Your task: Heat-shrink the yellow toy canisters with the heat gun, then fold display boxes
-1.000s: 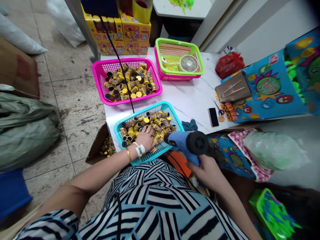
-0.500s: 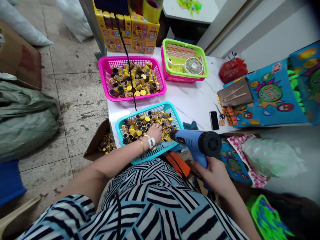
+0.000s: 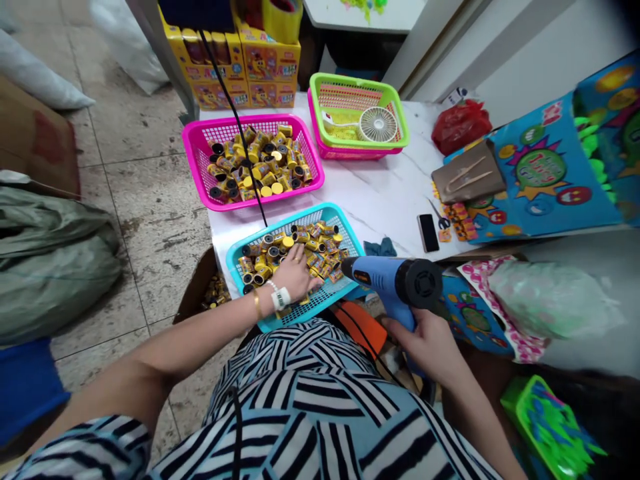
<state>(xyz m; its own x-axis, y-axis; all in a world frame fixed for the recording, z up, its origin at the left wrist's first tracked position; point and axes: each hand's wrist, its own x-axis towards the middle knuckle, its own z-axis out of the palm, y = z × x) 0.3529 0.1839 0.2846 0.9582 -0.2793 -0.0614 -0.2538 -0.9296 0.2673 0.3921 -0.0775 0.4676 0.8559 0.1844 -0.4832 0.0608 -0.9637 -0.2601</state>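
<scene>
My left hand (image 3: 296,275) lies in the turquoise basket (image 3: 239,248), fingers spread flat over the small yellow and black cylinders (image 3: 280,250) heaped there. It wears a gold bangle and a white band at the wrist. My right hand (image 3: 425,343) is wrapped round the grip of a blue and black heat gun (image 3: 395,283), whose nozzle points left at the basket's right edge. The basket stands at the near edge of the white marble table (image 3: 385,193).
A pink basket (image 3: 195,150) of the same cylinders stands behind, crossed by a black cord (image 3: 235,120). A green basket (image 3: 395,110) holds a small fan (image 3: 379,125). A phone (image 3: 427,233), scissors (image 3: 439,217), a red bag (image 3: 460,127) and colourful printed sheets (image 3: 545,173) lie right. A carton (image 3: 200,287) sits below.
My left hand has slid a little left and nearer within the turquoise basket. The heat gun stays in my right hand, nearly still; the camera has shifted slightly.
</scene>
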